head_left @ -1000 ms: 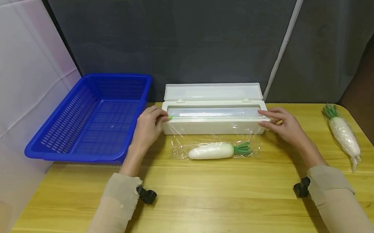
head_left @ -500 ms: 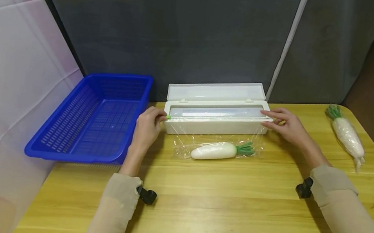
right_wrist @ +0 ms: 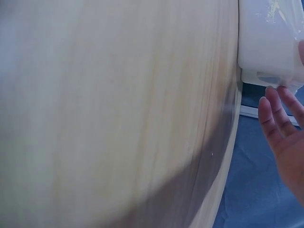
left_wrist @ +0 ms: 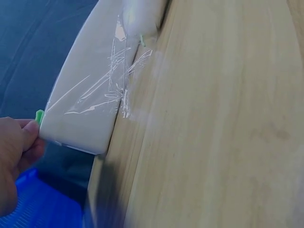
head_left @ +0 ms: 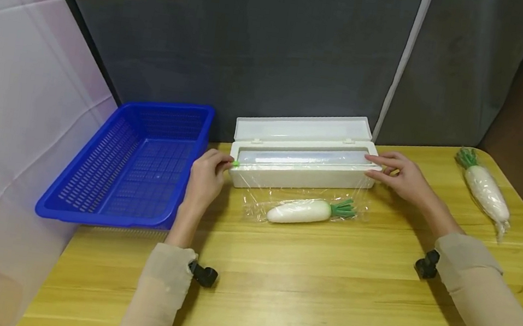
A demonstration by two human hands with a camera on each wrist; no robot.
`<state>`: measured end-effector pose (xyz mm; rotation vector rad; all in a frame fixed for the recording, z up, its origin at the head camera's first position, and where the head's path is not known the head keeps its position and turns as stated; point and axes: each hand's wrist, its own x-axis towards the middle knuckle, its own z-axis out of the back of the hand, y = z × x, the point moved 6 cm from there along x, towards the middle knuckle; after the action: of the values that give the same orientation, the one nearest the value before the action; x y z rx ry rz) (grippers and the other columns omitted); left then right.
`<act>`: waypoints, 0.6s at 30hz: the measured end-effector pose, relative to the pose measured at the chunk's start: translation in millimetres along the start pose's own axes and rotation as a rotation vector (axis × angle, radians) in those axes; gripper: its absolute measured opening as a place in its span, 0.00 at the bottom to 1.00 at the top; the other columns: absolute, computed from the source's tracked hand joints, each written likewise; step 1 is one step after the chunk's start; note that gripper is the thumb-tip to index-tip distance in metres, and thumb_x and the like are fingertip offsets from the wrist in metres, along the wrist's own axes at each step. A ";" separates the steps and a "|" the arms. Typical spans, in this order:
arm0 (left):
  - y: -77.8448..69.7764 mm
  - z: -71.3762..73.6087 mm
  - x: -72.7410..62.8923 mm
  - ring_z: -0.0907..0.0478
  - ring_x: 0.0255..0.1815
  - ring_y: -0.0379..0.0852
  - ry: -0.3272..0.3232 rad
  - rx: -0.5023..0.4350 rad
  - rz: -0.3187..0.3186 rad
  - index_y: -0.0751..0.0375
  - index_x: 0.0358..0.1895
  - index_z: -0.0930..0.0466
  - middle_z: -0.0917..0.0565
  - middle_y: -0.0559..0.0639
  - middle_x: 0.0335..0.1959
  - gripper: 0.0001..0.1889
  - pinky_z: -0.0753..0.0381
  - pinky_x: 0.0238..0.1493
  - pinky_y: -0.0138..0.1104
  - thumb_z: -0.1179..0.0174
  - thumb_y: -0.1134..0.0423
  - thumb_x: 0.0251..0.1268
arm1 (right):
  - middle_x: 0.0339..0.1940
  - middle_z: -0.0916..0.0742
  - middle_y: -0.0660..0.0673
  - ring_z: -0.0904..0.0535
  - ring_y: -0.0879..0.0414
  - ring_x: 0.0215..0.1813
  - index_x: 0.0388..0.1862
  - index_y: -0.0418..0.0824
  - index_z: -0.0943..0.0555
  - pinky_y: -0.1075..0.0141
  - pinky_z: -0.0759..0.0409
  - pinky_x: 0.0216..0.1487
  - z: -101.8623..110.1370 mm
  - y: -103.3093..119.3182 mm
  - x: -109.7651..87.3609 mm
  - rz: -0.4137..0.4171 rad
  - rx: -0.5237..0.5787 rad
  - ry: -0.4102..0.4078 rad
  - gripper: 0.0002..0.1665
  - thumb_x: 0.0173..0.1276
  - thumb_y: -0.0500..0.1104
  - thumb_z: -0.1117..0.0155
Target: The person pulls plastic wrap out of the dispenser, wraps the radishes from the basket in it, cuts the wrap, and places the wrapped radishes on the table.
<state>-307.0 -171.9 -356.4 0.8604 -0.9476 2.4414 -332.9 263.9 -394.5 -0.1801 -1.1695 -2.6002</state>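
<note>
A white cling film dispenser [head_left: 301,176] stands at the back of the table, its clear lid [head_left: 303,129] raised and a film roll [head_left: 304,156] inside. At its left end my left hand [head_left: 207,173] pinches the small green slide cutter [head_left: 235,164], also seen in the left wrist view. My right hand [head_left: 401,177] grips the right end of the dispenser, thumb on the front and index finger at the top rim; in the right wrist view the other fingers [right_wrist: 273,114] extend past the end. Film hangs down over a white radish [head_left: 300,211] with green stalks, lying in front.
A blue plastic basket [head_left: 117,221] stands left of the dispenser, close to my left hand. Another radish [head_left: 487,193], wrapped in film, lies at the table's far right. A dark curtain [head_left: 234,33] hangs behind the wooden table [head_left: 303,295].
The whole view has shifted slightly, moving the scene a little to the right. Both hands keep their places on the dispenser and the slide cutter; the radishes stay where they were.
</note>
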 end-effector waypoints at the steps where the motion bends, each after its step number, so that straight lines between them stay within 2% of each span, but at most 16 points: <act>1: -0.1 0.4 -0.2 0.18 0.40 0.57 0.002 -0.002 0.005 0.72 0.37 0.13 0.15 0.60 0.36 0.03 0.20 0.46 0.46 0.37 0.76 0.66 | 0.62 0.21 0.39 0.25 0.49 0.47 0.66 0.47 0.19 0.70 0.28 0.43 0.1 0.3 -0.1 -0.003 -0.001 0.001 0.26 0.70 0.48 0.30; 5: -0.9 0.3 -1.1 0.19 0.37 0.56 0.009 -0.013 0.020 0.73 0.41 0.13 0.16 0.61 0.37 0.05 0.20 0.42 0.45 0.37 0.73 0.68 | 0.62 0.21 0.39 0.25 0.48 0.48 0.66 0.47 0.20 0.69 0.28 0.43 0.1 2.6 -0.6 -0.003 -0.009 0.007 0.26 0.71 0.48 0.31; 9: -1.5 -1.7 -2.1 0.19 0.36 0.56 0.010 -0.034 0.017 0.73 0.44 0.14 0.17 0.62 0.38 0.09 0.19 0.41 0.44 0.33 0.68 0.66 | 0.63 0.22 0.38 0.24 0.46 0.49 0.67 0.47 0.20 0.68 0.27 0.43 -0.4 4.3 -1.6 -0.004 -0.020 0.018 0.26 0.71 0.48 0.31; 14: -3.3 -5.1 -2.8 0.22 0.42 0.58 0.028 -0.027 -0.013 0.69 0.44 0.13 0.19 0.61 0.41 0.14 0.23 0.45 0.46 0.27 0.63 0.59 | 0.63 0.22 0.38 0.24 0.46 0.49 0.68 0.48 0.21 0.66 0.27 0.43 -0.2 6.4 -2.7 -0.003 -0.028 0.027 0.27 0.72 0.49 0.32; 18: -5.0 -7.7 -2.1 0.24 0.46 0.59 0.053 -0.002 -0.039 0.67 0.44 0.12 0.20 0.60 0.41 0.15 0.26 0.47 0.49 0.24 0.63 0.55 | 0.63 0.22 0.38 0.23 0.46 0.50 0.69 0.49 0.22 0.63 0.26 0.44 0.7 9.2 -3.3 -0.003 -0.048 0.038 0.27 0.72 0.50 0.33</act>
<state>-305.9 -163.3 -359.9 0.8018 -0.9054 2.4177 -326.9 259.3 -388.3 -0.1375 -1.0959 -2.6244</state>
